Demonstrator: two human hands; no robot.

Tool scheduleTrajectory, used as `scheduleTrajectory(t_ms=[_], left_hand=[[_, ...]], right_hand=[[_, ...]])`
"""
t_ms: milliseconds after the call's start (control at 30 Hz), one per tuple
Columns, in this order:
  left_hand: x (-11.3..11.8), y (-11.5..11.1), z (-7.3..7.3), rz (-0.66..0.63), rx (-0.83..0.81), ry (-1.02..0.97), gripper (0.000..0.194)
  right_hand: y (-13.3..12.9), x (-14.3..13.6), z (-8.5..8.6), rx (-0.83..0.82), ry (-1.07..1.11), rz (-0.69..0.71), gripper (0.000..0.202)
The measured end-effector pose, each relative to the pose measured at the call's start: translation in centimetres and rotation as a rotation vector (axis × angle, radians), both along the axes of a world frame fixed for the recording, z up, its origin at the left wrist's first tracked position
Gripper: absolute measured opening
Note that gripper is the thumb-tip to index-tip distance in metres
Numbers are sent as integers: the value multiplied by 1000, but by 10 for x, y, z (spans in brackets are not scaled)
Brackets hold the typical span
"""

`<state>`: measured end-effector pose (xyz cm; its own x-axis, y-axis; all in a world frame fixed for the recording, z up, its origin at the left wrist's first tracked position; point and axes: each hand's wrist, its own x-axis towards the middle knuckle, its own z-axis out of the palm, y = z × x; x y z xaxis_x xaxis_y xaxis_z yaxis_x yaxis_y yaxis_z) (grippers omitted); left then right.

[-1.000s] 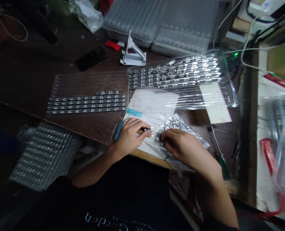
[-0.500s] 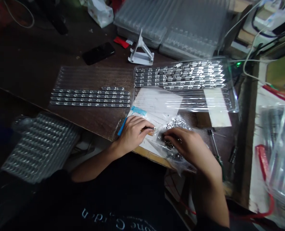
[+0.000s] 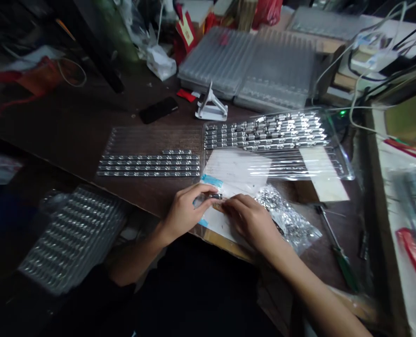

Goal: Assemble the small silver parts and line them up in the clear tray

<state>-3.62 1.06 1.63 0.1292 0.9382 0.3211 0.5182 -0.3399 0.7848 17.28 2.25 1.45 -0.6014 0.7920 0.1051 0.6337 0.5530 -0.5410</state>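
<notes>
My left hand (image 3: 186, 209) pinches a small black-and-silver connector-like part (image 3: 216, 196) between thumb and forefinger, above a white board (image 3: 234, 164) with blue tape (image 3: 212, 180). Close by on the right, my right hand (image 3: 250, 219) has its fingers drawn together near that part. What they hold, if anything, is hidden. Beside the right wrist lies a clear plastic bag (image 3: 294, 220) of small shiny metal pieces. Behind the hands, a clear ribbed tray (image 3: 151, 138) at left carries several rows of similar parts (image 3: 148, 167). A second clear tray (image 3: 346, 171) at right holds more.
Stacked clear trays (image 3: 215, 58) stand at the back. Nearer are a white stand (image 3: 211, 110) and a black phone (image 3: 158, 110). A green-handled screwdriver (image 3: 344, 269) lies right of the bag. Filled trays (image 3: 67, 238) are piled low at left.
My right hand has moved from the bag of metal pieces leftward to beside my left hand. The part in my left hand shows more clearly. The camera view has shifted.
</notes>
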Motion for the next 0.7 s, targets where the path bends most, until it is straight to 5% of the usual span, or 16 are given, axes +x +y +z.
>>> scheduleTrajectory(t_ms=[200, 367, 700], left_hand=[[-53, 61, 21, 107, 115, 239, 8], [-61, 108, 18, 69, 34, 396, 10], [-59, 125, 10, 76, -27, 695, 8]], right_hand=[[-4, 1, 5, 122, -138, 96, 30], [-3, 1, 11, 32, -118, 102, 37], [11, 46, 29, -53, -11, -56, 24]])
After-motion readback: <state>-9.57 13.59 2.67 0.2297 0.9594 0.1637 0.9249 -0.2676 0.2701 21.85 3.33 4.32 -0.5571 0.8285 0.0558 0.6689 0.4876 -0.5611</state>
